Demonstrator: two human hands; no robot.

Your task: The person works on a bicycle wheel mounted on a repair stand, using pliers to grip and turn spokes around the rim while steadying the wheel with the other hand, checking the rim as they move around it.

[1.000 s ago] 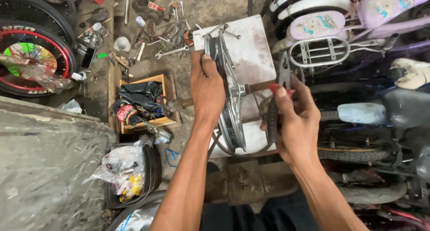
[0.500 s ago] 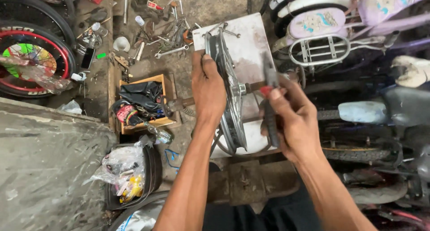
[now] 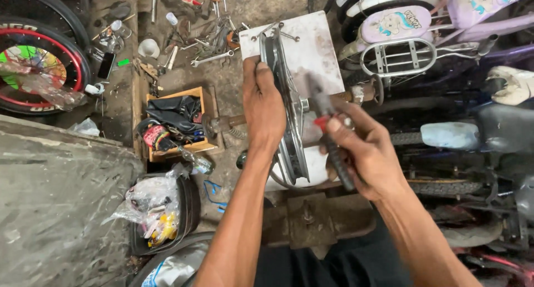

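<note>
Shiny wheel rim upright on edge, dark red-handled pliers alongside.

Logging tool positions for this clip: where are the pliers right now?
In the head view, right of centre: the pliers are gripped in the right hand, nose pointing toward the wheel rim that the left hand steadies.

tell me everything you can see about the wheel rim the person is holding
The wheel rim is a bare, shiny metal bicycle rim with no tyre, seen edge-on and standing upright over a white board. An axle runs crosswise through its hub. The left hand grips its upper edge; the right hand holds a dark tool with red against its hub side.
</note>
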